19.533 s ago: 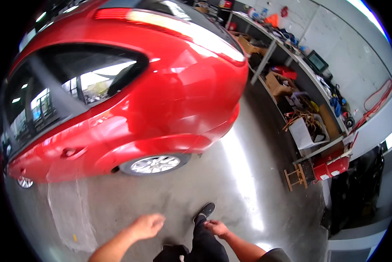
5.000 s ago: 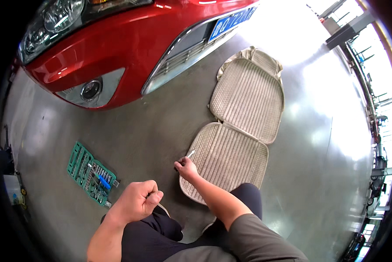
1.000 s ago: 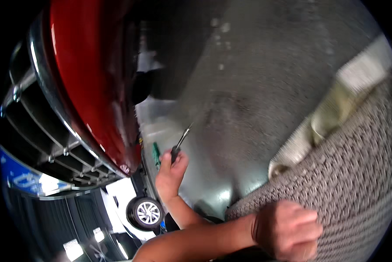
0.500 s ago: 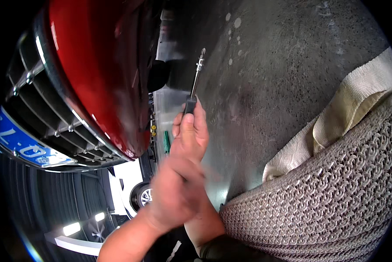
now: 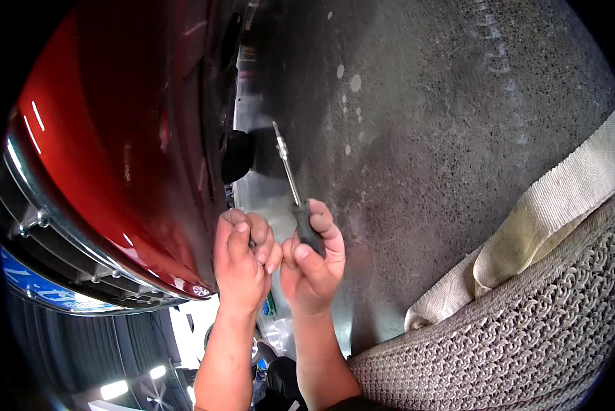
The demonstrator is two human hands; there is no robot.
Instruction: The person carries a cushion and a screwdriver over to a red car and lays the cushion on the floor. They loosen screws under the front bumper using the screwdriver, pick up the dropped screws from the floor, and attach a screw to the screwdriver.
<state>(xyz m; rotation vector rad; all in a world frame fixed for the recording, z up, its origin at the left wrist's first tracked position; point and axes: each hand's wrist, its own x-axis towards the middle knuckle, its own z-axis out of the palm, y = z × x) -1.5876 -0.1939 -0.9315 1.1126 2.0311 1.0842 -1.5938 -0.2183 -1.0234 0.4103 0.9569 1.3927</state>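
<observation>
My right hand (image 5: 314, 270) is wrapped round the black handle of a screwdriver (image 5: 288, 168). Its thin metal shaft points away from me, with a bit at the tip. Close on its left, my left hand (image 5: 242, 257) is closed, fingers curled in and the thumb against them; whatever may be pinched there is hidden or too small to name. The two hands nearly touch. Beside my left hand is the red bumper (image 5: 136, 171) of a car.
The car's chrome-edged grille (image 5: 54, 233) and blue number plate (image 5: 37, 281) are at the left. A grey speckled floor (image 5: 444, 116) spreads to the right. A rough woven roll (image 5: 526, 308) with a pale webbing strap (image 5: 526, 212) lies at the lower right. A black part (image 5: 237, 156) juts out below the bumper.
My left hand has moved from in front of my right wrist up to beside the screwdriver handle. The screwdriver has come nearer and now tilts to the left. The view has shifted along the car.
</observation>
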